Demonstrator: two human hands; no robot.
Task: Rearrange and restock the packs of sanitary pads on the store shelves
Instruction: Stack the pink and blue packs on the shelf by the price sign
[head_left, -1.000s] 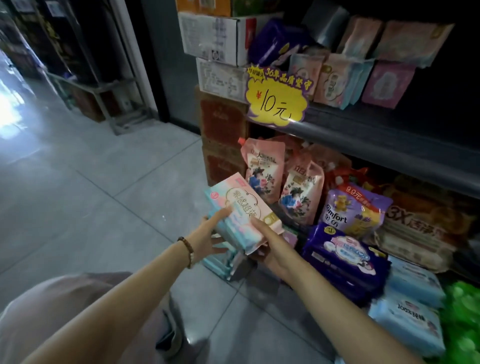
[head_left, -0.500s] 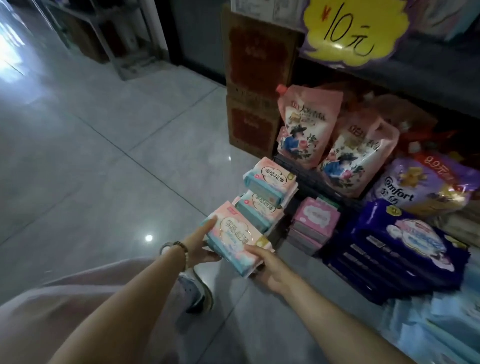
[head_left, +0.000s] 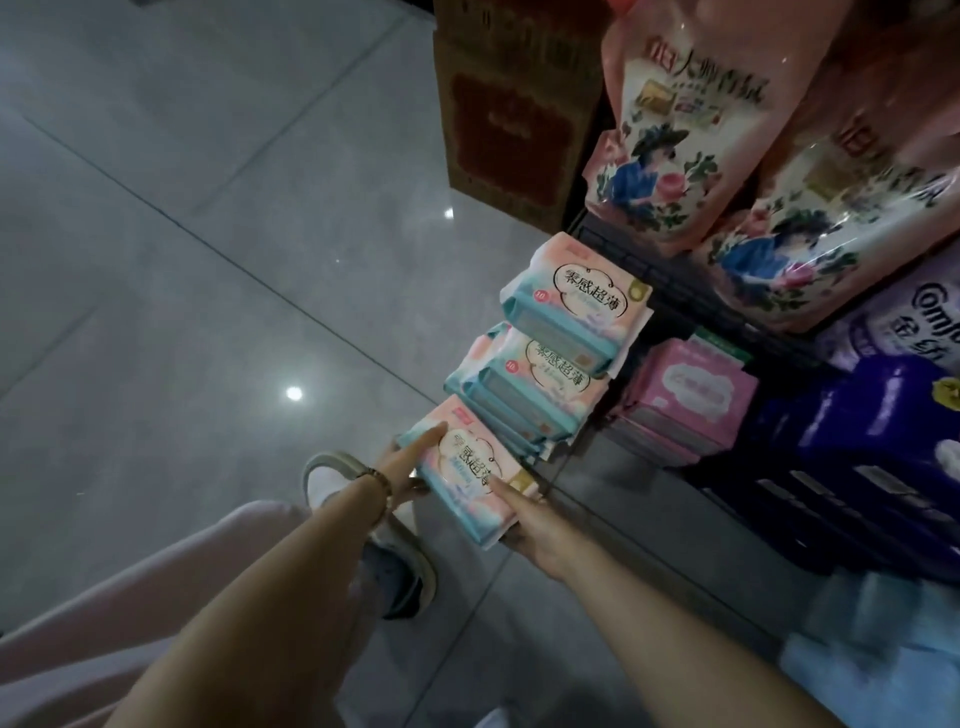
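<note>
Pack (head_left: 470, 480): flat, soft, rectangular, in glossy pink and pale blue film with a white cloud-shaped label. Held tilted low over the floor (head_left: 208, 270), at the near end of 2 stacks (head_left: 550, 364) of like packs, far corner just beside the nearer stack. Gripped at both ends: left hand (head_left: 408, 465) with a straight forefinger along the top face and the thumb tucked beneath; right hand (head_left: 527, 522) with 1 finger on the top face and the rest hidden under the pack. On the left wrist, a beaded bracelet (head_left: 380, 480). Right of the stacks, a lower pile of pink packs (head_left: 691, 400), square-edged. Beyond that, a shiny dark blue bag (head_left: 852, 467). Behind, 2 pink pouches (head_left: 675, 130) standing upright, crinkled and glossy, beside a brown cardboard box (head_left: 509, 119). Floor of large grey polished tiles, dotted with light glints. Under the left arm, a pale-soled shoe (head_left: 324, 470).
</note>
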